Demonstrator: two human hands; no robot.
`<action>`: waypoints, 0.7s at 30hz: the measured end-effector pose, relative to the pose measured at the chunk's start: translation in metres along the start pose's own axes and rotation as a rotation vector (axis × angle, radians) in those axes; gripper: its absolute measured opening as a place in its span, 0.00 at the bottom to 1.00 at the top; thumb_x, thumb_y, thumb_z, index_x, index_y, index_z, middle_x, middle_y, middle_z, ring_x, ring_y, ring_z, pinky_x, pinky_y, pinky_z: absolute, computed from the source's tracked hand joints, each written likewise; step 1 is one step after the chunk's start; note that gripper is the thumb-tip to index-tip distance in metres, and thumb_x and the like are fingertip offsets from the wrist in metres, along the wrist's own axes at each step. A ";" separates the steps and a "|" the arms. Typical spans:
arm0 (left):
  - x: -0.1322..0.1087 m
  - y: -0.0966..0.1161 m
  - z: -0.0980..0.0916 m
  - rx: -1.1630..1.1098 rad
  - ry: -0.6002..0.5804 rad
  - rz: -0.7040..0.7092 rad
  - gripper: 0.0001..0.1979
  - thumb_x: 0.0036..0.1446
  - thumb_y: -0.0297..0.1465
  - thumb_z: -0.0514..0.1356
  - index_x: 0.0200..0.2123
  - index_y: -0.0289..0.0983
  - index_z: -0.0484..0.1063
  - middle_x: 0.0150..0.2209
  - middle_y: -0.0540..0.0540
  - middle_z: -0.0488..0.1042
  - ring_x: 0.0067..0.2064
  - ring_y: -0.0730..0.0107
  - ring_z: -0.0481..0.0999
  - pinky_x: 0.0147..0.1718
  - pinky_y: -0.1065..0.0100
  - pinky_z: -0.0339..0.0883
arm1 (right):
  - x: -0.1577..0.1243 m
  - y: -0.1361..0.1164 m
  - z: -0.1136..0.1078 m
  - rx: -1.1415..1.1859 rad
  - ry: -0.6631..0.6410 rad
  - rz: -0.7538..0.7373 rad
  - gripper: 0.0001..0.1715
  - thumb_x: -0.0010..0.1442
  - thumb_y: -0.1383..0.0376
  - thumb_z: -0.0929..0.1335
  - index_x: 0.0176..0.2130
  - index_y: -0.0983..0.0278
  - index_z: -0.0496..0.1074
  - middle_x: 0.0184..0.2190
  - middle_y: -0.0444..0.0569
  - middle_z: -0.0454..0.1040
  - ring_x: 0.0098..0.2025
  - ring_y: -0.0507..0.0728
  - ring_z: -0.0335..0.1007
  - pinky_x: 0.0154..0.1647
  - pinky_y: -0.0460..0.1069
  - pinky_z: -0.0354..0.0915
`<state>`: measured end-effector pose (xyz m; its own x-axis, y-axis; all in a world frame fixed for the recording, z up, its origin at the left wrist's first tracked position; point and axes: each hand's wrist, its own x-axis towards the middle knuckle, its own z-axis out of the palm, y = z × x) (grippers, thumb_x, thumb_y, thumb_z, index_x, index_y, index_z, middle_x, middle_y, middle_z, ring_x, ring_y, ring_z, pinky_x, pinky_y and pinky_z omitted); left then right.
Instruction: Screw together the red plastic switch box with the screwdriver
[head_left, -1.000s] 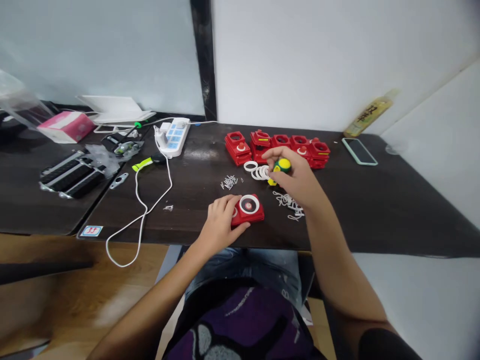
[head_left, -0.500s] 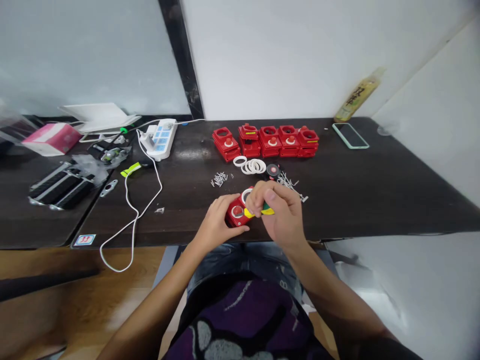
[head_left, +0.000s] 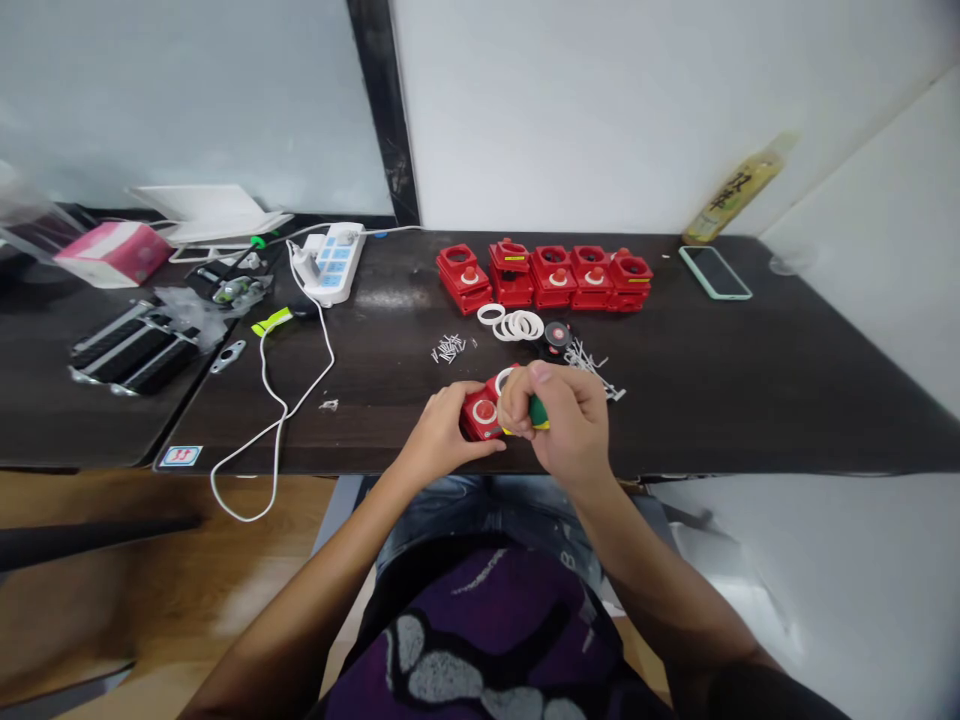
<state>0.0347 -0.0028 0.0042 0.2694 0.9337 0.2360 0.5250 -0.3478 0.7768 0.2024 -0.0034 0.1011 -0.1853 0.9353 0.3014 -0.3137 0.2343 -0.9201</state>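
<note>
A long dark table (head_left: 750,400) runs along a pale wall. At its far edge stands a row of red housings (head_left: 551,275), side by side and touching; most of them have a round opening on top with a red button and a white collar seated in it. To the left of the row lies a white power strip (head_left: 334,262) whose white cable (head_left: 281,400) loops off the near edge of the table, and to the right, well apart, a phone (head_left: 715,272) lies flat. At the near edge the left hand (head_left: 442,430) is curled around one single red housing (head_left: 484,412), thumb at its near side and fingers at its left side, pressing it to the table. The right hand (head_left: 566,425) is closed in a fist around a green-and-yellow screwdriver (head_left: 537,413), held just right of that housing and touching it; the tip is hidden. Between the hands and the row lie loose white rings (head_left: 514,324), a small black disc (head_left: 557,335) and a heap of screws (head_left: 448,348).
</note>
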 end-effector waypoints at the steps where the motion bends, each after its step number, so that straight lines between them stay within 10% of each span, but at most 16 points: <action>1: 0.000 0.000 0.000 0.000 -0.001 0.002 0.33 0.52 0.43 0.76 0.56 0.41 0.68 0.54 0.41 0.77 0.55 0.50 0.77 0.56 0.49 0.69 | 0.000 0.000 0.001 -0.019 -0.001 -0.004 0.29 0.72 0.54 0.67 0.21 0.62 0.69 0.17 0.42 0.64 0.18 0.49 0.56 0.22 0.49 0.51; 21: 0.001 -0.002 0.001 0.026 -0.011 0.027 0.29 0.53 0.41 0.76 0.53 0.42 0.69 0.52 0.43 0.77 0.54 0.50 0.76 0.51 0.52 0.69 | 0.006 -0.008 0.011 -0.117 -0.032 0.053 0.29 0.72 0.56 0.67 0.21 0.64 0.69 0.17 0.41 0.63 0.20 0.48 0.58 0.22 0.47 0.54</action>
<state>0.0341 -0.0013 0.0022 0.2931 0.9228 0.2501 0.5384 -0.3755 0.7545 0.1932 -0.0026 0.1135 -0.2285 0.9388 0.2578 -0.1921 0.2161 -0.9573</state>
